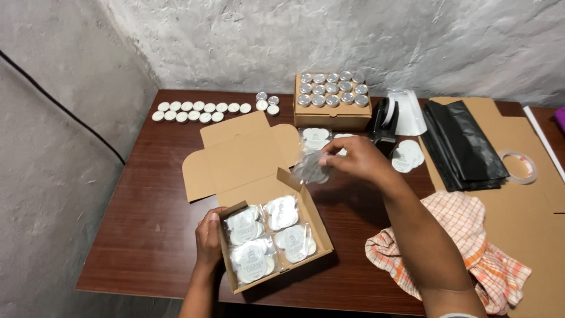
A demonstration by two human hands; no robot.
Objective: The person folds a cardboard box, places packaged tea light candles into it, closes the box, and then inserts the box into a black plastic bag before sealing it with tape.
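Note:
An open brown cardboard box (318, 222) sits near the table's front edge with several clear packets of small white and silver tins inside. My left hand (208, 237) grips the box's left wall. My right hand (359, 158) hovers above and behind the box, holding a clear plastic packet of tins (312, 171) by its edge. The box's lid flaps (241, 154) lie open flat behind it.
A second cardboard box (332, 115) topped with silver tins stands at the back. Rows of white tins (197, 111) line the back left. Black bags (462, 144), a tape roll (520, 166), a tape dispenser (385, 125) and a checked cloth (465, 241) lie to the right.

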